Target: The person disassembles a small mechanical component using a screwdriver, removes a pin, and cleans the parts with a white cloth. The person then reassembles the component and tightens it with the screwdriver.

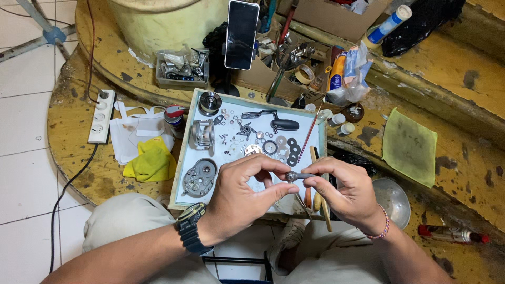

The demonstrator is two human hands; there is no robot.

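- Head view, only angle there is: both hands are over the near edge of the white parts tray [185, 138], working on a small grey metal shaft [300, 176] held level between them.
- Left hand [239, 192] has thumb and fingertips pressed together on the shaft's left end, where a little rounded collar sits. Right hand [344, 192] pinches the other end between thumb and forefinger, the rest of the fingers curled under.
- The shaft is in the air just above the tray, not touching it.
- My take: keep it over the tray like this, so anything that slips off lands with the other bits and not on the floor.
- I'd turn with one hand and hold steady with the other, gentle pressure only.
- Washers [291, 149], the reel frame [202, 132] and the side plate [199, 178] are laid out in order, so best not to bump them.
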